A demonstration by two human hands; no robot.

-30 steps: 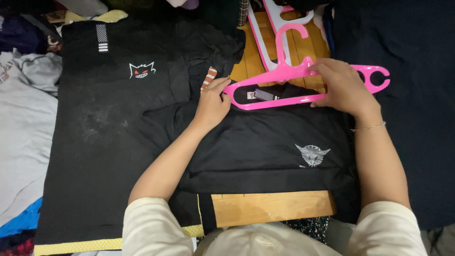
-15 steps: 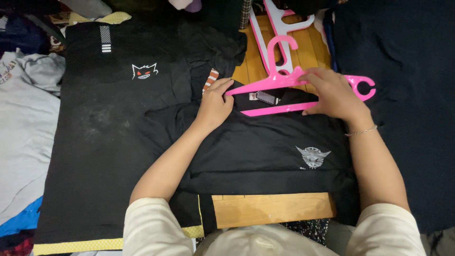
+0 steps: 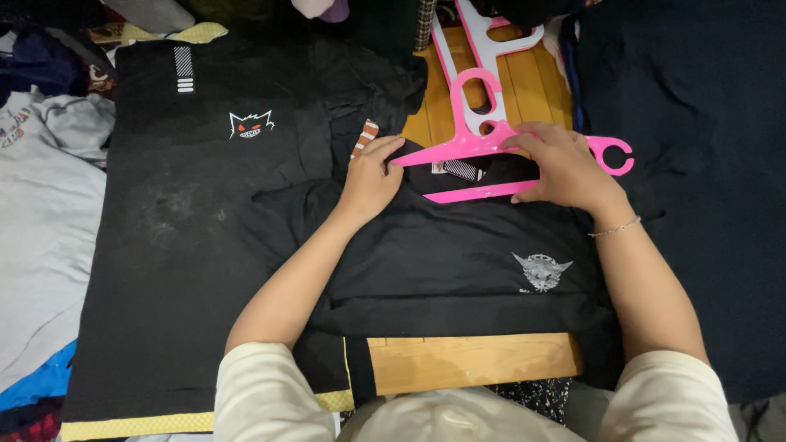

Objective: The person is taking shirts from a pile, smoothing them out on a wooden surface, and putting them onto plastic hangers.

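A black t-shirt [image 3: 458, 270] with a small silver emblem lies flat in front of me. My left hand [image 3: 370, 180] pinches the left edge of its collar. My right hand [image 3: 565, 168] grips a bright pink plastic hanger [image 3: 483, 147], whose left arm sits inside the neck opening while the right end sticks out past my fingers. A striped neck label shows through the hanger's frame.
A second black shirt [image 3: 205, 213] with a small cat-face print and yellow hem lies to the left. A white hanger [image 3: 471, 41] rests on the wooden floor [image 3: 467, 360] behind. Grey clothing [image 3: 41, 205] is at far left, dark navy fabric [image 3: 704, 164] at right.
The pink hanger has slid left, going deeper into the collar, with my right hand moving along with it. My left hand stays on the collar edge.
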